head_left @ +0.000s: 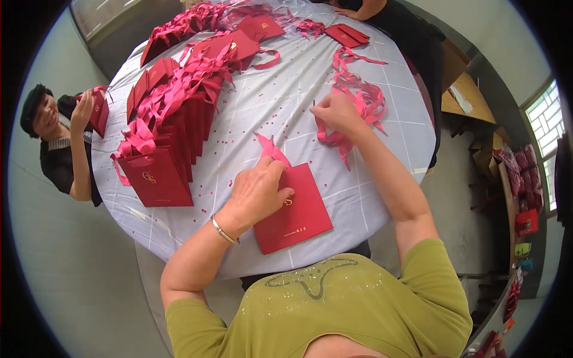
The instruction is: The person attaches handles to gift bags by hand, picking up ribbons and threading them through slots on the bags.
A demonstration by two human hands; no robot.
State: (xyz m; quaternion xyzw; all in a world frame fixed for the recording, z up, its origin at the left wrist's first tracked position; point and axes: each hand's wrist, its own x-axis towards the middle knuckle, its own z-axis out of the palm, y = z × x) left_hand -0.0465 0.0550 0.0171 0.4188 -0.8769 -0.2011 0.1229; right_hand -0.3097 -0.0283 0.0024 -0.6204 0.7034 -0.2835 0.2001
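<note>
A flat red paper gift bag (pixel 298 218) with gold print lies at the table's near edge, slightly turned. My left hand (pixel 253 191), a silver bangle on its wrist, is closed over the bag's upper left part, thumb on its face. A pink ribbon (pixel 273 149) sticks out past the bag's top edge, beyond my fingers. Farther right, my right hand (pixel 339 113) pinches at the left side of a loose heap of pink ribbons (pixel 371 102). One ribbon runs down from beneath its fingers; a small dark tip shows at the fingertips.
Rows of standing red bags (pixel 158 179) with pink ribbons fill the table's left side. More red bags (pixel 347 36) lie at the far end. Small red dots dot the white tablecloth (pixel 262 107). One person (pixel 59 137) holds a bag at left; another (pixel 406 30) leans in at far right.
</note>
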